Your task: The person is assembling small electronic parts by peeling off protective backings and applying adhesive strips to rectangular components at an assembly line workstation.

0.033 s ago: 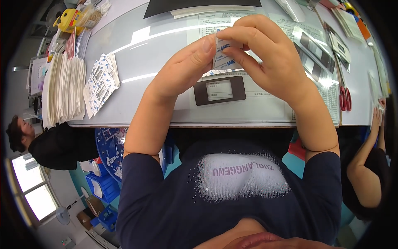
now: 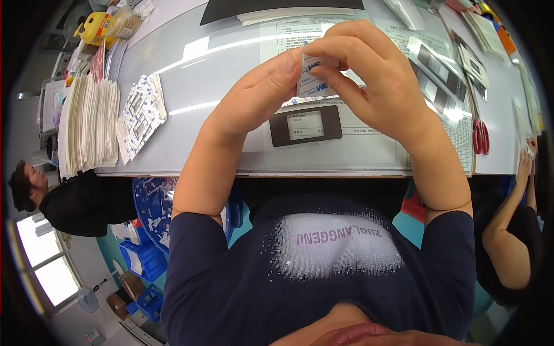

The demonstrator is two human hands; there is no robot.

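Above the desk, both hands hold a small white adhesive-backed sheet (image 2: 313, 86) with blue print. My left hand (image 2: 257, 89) grips its left edge, the thumb on top and the other fingers mostly hidden. With thumb and forefinger closed, my right hand (image 2: 378, 78) pinches its upper part. Just below the hands, a black rectangular frame (image 2: 279, 130) with a window lies flat on the desk. To the left is a loose pile of white sheets with blue print and cut-out windows (image 2: 140, 118).
A thick stack of white sheets (image 2: 89, 127) stands at the desk's left. Red-handled scissors (image 2: 480, 137) and strips with dark panels (image 2: 441, 86) lie at right. A black sheet (image 2: 277, 11) sits at the far side. Other people are at both sides.
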